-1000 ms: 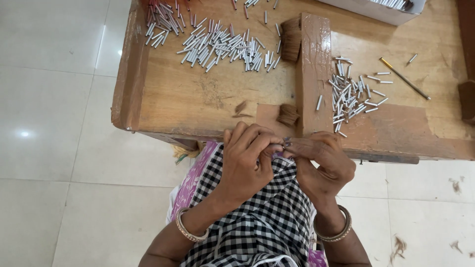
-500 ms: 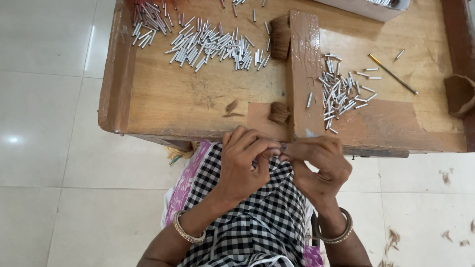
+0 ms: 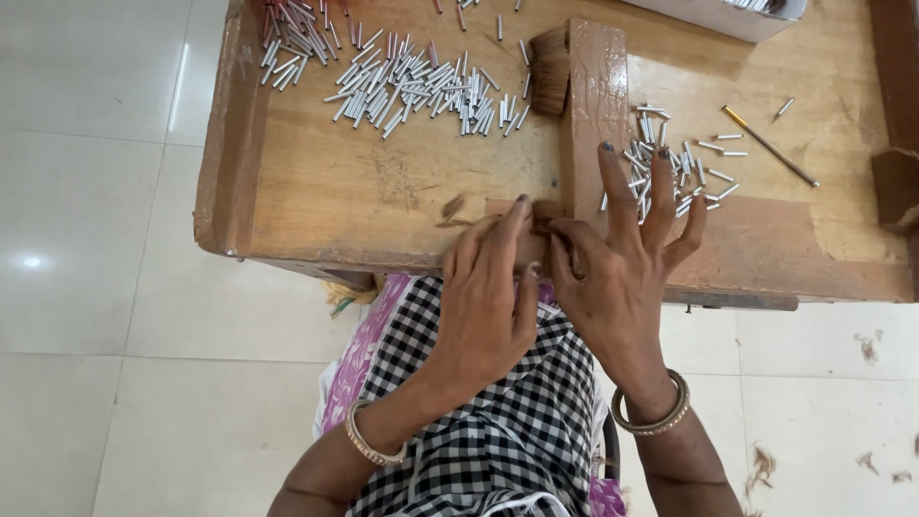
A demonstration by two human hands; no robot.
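Both hands meet at the near edge of the wooden bench (image 3: 383, 191). The left hand (image 3: 488, 297) has its fingers bunched, pinching a small brown tuft of fibre (image 3: 546, 213) against the thumb and forefinger of the right hand (image 3: 622, 258), whose other fingers fan out over the upright wooden block (image 3: 593, 105). Just past those fingertips lies a small scatter of short metal tubes (image 3: 670, 163). A larger heap of tubes (image 3: 412, 86) spreads toward the far left corner, and a thin pencil-like stick (image 3: 771, 146) lies toward the right edge.

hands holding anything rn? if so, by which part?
Left hand and right hand pinch a small brown tuft together at the bench edge; exact grip point is hidden.
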